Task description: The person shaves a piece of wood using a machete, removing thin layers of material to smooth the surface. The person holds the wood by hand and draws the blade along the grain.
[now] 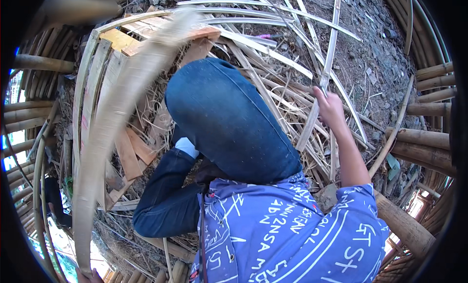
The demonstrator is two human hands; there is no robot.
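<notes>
A long, wide, pale bamboo strip (105, 127), smeared by motion, runs from the lower left edge up past my bent knee. My left hand (89, 276), mostly cut off by the lower edge, grips the strip's near end. Out to the right, my right hand (330, 108) is closed with its thumb pointing forward. A narrow, shiny piece shows at its thumb, but I cannot tell whether it is a blade or part of a strip. A pale split strip (333, 39) lies in line with that hand, above several others on the ground.
My knee in blue jeans (229, 119) rises in the middle. Wooden boards (127, 153) lie left of it. Shavings and split strips (287, 100) cover the ground to its right. Bamboo pole walls (434, 110) stand on both sides. A thick pole (404, 224) lies at lower right.
</notes>
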